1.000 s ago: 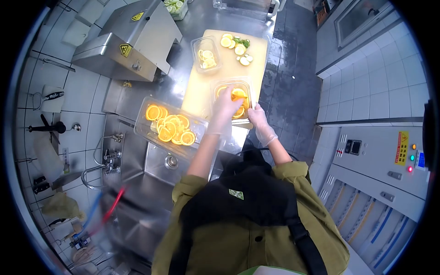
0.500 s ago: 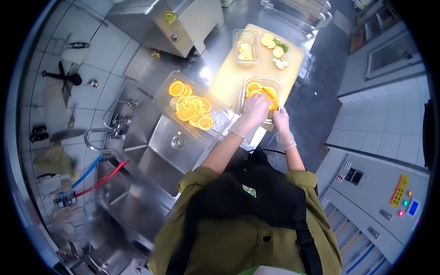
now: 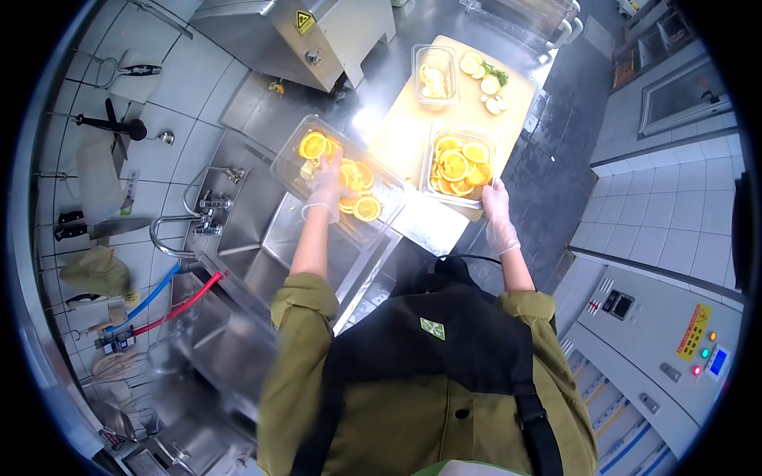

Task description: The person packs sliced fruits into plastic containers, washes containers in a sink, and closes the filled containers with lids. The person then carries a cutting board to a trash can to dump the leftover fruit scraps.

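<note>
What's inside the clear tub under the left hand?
Orange slices show in the clear tub, on either side of the left hand. The hand covers part of the pile, so whatever lies directly beneath it cannot be seen.

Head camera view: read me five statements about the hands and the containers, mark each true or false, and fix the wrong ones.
1. The left hand is in the long container of orange slices. True.
2. The right hand is inside that long container too. False: it is at the edge of the squarer container.
3. The small container stands on the cutting board. True.
4. Both hands are ungloved. False: both wear clear gloves.
5. The squarer container is empty. False: it holds orange slices.
</note>
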